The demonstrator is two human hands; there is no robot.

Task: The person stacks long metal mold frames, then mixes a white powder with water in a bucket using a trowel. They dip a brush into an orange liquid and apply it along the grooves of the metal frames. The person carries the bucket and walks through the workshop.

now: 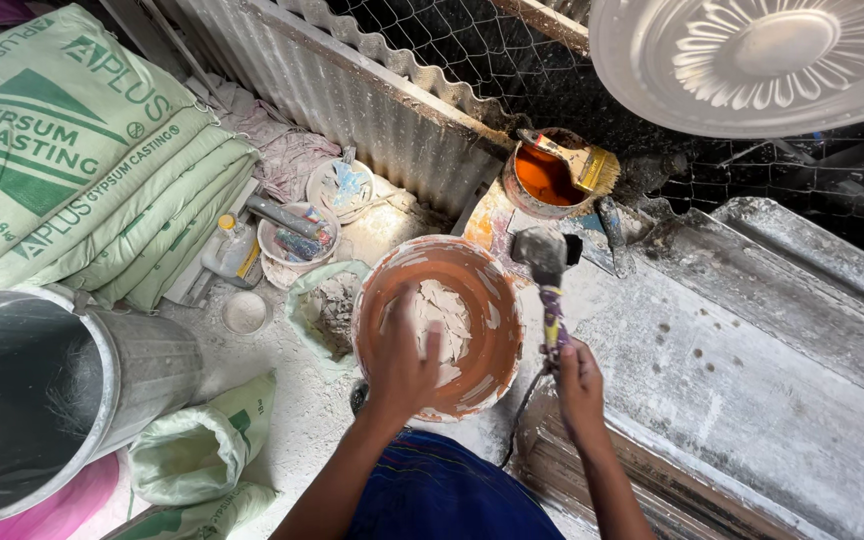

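Left hand [402,365] in orange bowl [492,350], green-white sacks [82,160] stacked far left

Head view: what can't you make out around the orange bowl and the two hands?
- Orange bowl: near rim and part of its white lumps, covered by the left hand.
- Brush: grip hidden inside the right hand.
- Metal bin: cut off by the left edge, inside dark.
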